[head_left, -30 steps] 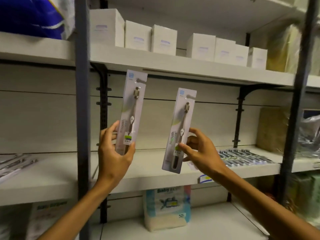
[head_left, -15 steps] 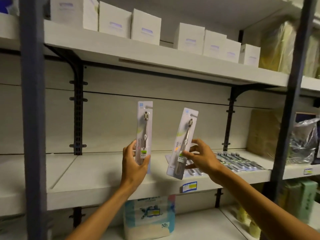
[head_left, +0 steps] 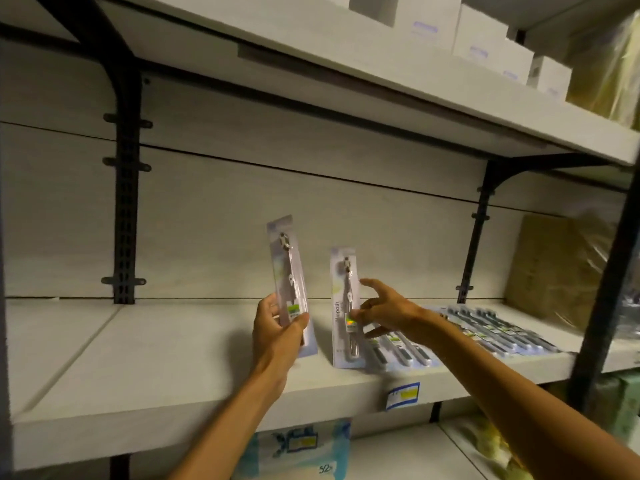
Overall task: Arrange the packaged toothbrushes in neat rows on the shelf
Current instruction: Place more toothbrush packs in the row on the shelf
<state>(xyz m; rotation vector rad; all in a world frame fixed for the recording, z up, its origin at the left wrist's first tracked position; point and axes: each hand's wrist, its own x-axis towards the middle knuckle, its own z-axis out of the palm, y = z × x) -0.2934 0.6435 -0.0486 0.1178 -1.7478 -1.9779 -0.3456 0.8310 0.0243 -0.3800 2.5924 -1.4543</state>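
Observation:
My left hand [head_left: 277, 332] grips the lower part of a packaged toothbrush [head_left: 287, 268], held upright just above the white shelf [head_left: 145, 362]. A second packaged toothbrush [head_left: 343, 306] stands upright with its bottom edge on the shelf. My right hand [head_left: 384, 311] pinches it near the green label, index finger stretched out. To the right, several packaged toothbrushes [head_left: 498, 332] lie flat in a row on the same shelf, starting right beside the standing pack.
A blue and yellow price tag [head_left: 403, 395] sits on the shelf's front edge. White boxes [head_left: 485, 46] line the shelf above. Black brackets [head_left: 126, 188] flank the bay. A wrapped brown package [head_left: 557, 271] stands far right. A tissue pack [head_left: 298, 448] lies on the shelf below.
Both hands moved forward and down to the shelf. The right pack went from tilted in the air to standing with its bottom on the shelf beside the row. The view came closer.

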